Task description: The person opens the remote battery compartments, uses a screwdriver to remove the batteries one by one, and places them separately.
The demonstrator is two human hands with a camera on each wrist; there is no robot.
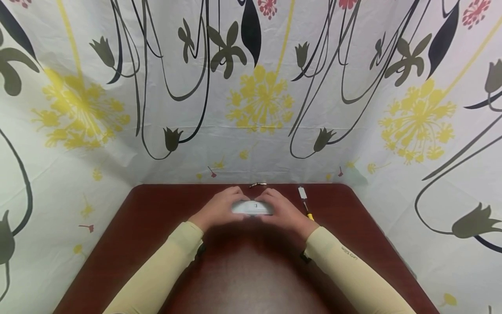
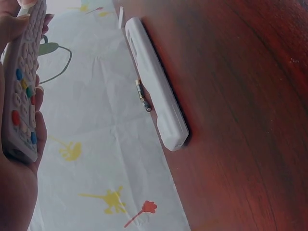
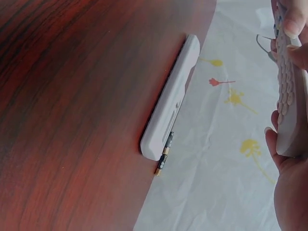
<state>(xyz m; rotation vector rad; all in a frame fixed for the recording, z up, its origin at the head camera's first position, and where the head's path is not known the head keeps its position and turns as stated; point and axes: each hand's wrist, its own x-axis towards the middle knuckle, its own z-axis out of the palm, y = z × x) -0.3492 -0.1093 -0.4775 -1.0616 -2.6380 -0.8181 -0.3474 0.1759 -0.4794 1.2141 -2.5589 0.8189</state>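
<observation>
both hands held a white remote (image 1: 252, 207) between them, the left hand (image 1: 217, 208) curled round one end and the right hand (image 1: 283, 210) round the other, low over the dark red worktop (image 1: 243, 270). in the left wrist view the remote (image 2: 21, 82) showed its coloured buttons, with the fingers (image 2: 36, 130) wrapped along its edge; in the right wrist view the fingers (image 3: 293, 21) pinched the remote (image 3: 291, 91) near its top.

just beyond the hands, at the far edge of the worktop, lay a slim white piece (image 2: 156, 82), probably the battery cover, though the views were too blurred to be sure, and a small battery (image 3: 163, 156) right beside it. both sat at the very brink, so a nudge from a knuckle or sleeve could have sent them off against the flowered cloth (image 1: 251, 109). a small tool with a yellow handle (image 1: 305, 203) lay just past the right hand, where a sweep of the wrist might have knocked it. the grip on the remote was only at its ends, so a slip could have dropped it.
</observation>
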